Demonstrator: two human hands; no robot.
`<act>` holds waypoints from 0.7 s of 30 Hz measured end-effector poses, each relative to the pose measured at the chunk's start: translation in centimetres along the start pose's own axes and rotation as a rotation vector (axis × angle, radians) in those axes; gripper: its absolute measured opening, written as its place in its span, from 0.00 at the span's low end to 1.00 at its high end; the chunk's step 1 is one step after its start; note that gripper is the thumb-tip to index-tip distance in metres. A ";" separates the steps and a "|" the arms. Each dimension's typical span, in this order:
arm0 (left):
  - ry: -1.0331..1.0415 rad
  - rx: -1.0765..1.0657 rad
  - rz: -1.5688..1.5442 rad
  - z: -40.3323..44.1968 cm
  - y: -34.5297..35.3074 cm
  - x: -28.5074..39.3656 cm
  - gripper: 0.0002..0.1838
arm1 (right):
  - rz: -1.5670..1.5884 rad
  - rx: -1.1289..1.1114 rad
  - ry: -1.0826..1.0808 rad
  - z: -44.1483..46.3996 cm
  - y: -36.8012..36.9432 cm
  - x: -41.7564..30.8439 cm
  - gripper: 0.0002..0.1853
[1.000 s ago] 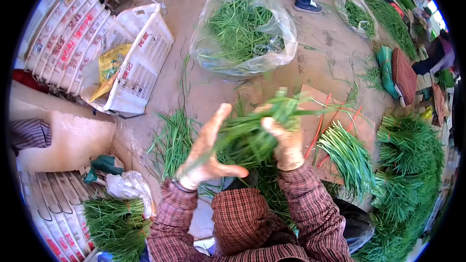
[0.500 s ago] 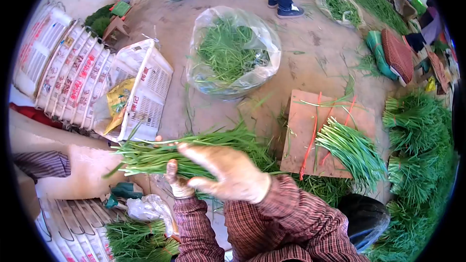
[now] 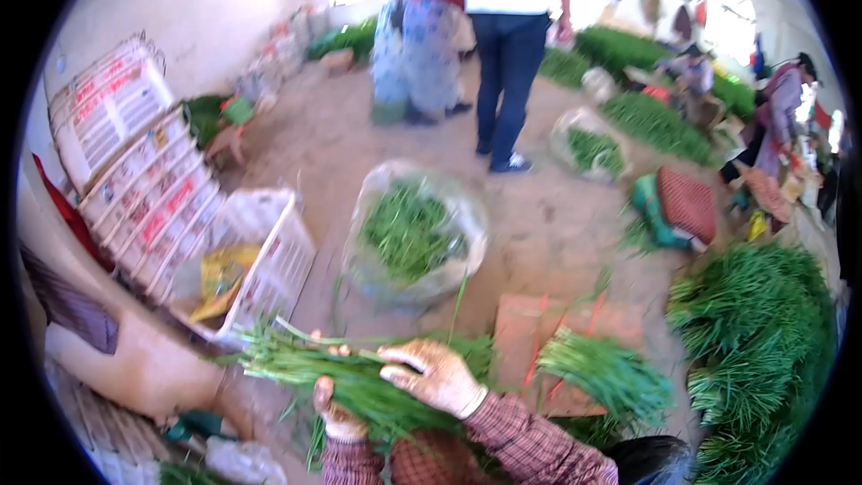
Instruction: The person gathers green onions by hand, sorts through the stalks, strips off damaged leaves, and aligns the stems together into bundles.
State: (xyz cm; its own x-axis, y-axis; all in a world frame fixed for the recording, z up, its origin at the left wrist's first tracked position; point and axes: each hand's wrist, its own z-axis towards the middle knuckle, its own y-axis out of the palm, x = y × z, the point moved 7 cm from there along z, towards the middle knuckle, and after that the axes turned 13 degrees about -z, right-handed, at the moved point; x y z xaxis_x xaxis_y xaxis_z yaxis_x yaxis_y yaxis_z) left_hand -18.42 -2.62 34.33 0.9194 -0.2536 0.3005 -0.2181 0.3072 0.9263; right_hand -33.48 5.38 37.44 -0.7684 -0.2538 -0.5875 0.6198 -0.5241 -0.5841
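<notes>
A loose bunch of long green garlic chives (image 3: pixel 305 368) lies across my left hand (image 3: pixel 338 411), pale cut ends to the left. That hand wraps it from below, thumb on the near side and fingertips showing beyond. My right hand (image 3: pixel 437 377) rests at the right part of the bunch, fingers bent toward the thumb; a pale stalk runs to its fingertips. Blur hides the exact grip. Just right of it, another pile of chives (image 3: pixel 602 368) lies on a brown board (image 3: pixel 512 319) with red ties (image 3: pixel 537 341) across it.
Ahead stands a clear plastic bag (image 3: pixel 476 216) of loose greens. White crates (image 3: pixel 148 207) lean at left. Bundled chives (image 3: pixel 754 332) are heaped at right. Two people (image 3: pixel 507 63) stand beyond the bag; others work at far right near a red cushion (image 3: pixel 687 207).
My view has tipped up, showing more of the room. My right hand has gone from stretched flat over the bunch to bent fingers against it. My left hand keeps its hold.
</notes>
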 end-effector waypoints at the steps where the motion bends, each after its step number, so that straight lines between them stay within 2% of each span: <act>1: -0.011 -0.045 0.040 -0.2 1.7 0.0 0.46 | -0.001 -0.042 0.048 -0.2 -0.4 -0.6 0.17; 4: -0.027 -0.020 -0.011 -1.1 3.4 -0.6 0.47 | -0.034 -0.001 0.063 -0.6 -3.0 -2.8 0.14; 6: -0.022 -0.035 0.063 -2.5 4.1 -0.4 0.47 | -0.085 -0.045 0.078 -1.8 -4.5 -3.5 0.13; 8: -0.112 -0.051 0.072 -4.2 6.7 -1.1 0.45 | -0.117 -0.080 0.085 -3.3 -5.6 -4.8 0.10; 13: -0.175 -0.003 0.041 -8.3 6.9 -3.2 0.41 | -0.196 -0.070 0.123 -7.3 -8.7 -7.1 0.09; 15: -0.267 0.041 -0.048 -10.3 6.5 -4.0 0.39 | -0.220 -0.122 0.171 -9.0 -9.3 -7.4 0.09; 17: -0.324 0.021 -0.069 -12.1 9.0 -4.5 0.39 | -0.269 -0.114 0.137 -10.5 -10.3 -8.5 0.08; 21: -0.372 0.035 -0.135 -14.3 9.0 -6.2 0.37 | -0.330 -0.091 0.124 -13.3 -12.1 -10.7 0.08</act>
State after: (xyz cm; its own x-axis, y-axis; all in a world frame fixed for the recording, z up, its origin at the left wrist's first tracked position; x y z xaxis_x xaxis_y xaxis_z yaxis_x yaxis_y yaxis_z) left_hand -21.41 14.78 37.56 0.7606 -0.6065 0.2315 -0.1201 0.2190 0.9683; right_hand -30.63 25.23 43.38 -0.9078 0.0206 -0.4190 0.3572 -0.4857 -0.7978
